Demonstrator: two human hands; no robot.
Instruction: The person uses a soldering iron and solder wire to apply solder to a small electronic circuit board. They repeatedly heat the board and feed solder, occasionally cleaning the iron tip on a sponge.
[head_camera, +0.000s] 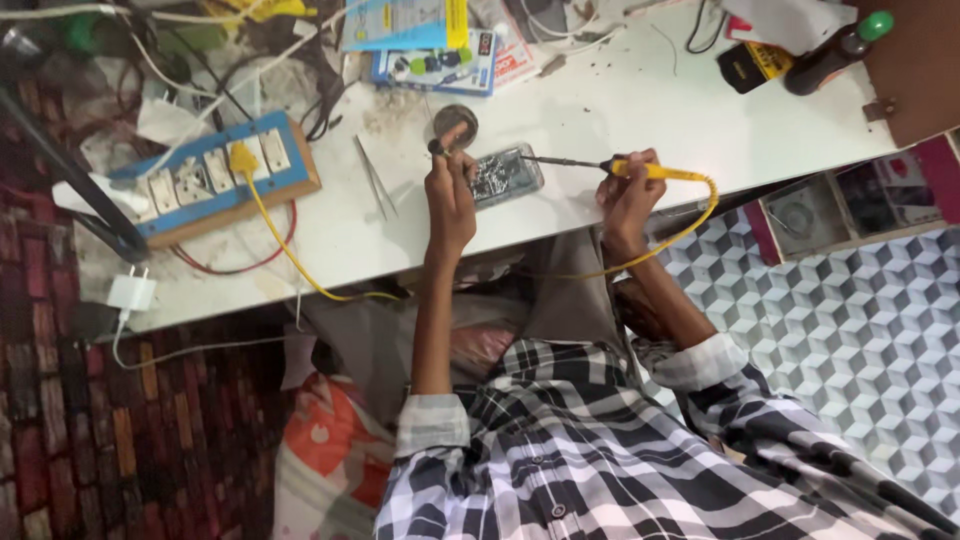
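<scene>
My right hand (628, 192) grips a soldering iron (650, 171) with a yellow handle, its dark tip pointing left onto a small circuit board (503, 174) on the white table (650, 110). A yellow cord runs from the handle down under the table edge. My left hand (450, 195) is closed on a small dark thing held upright just left of the board; what it is I cannot tell. A small round tin (456, 121) lies just behind that hand.
A blue and wood power strip (215, 175) with a yellow plug sits at the left. Metal tweezers (376, 178) lie between it and the board. Packets and boxes (430, 45) crowd the far side; a dark bottle with a green cap (835, 50) stands far right. A white charger (132, 292) hangs off the edge.
</scene>
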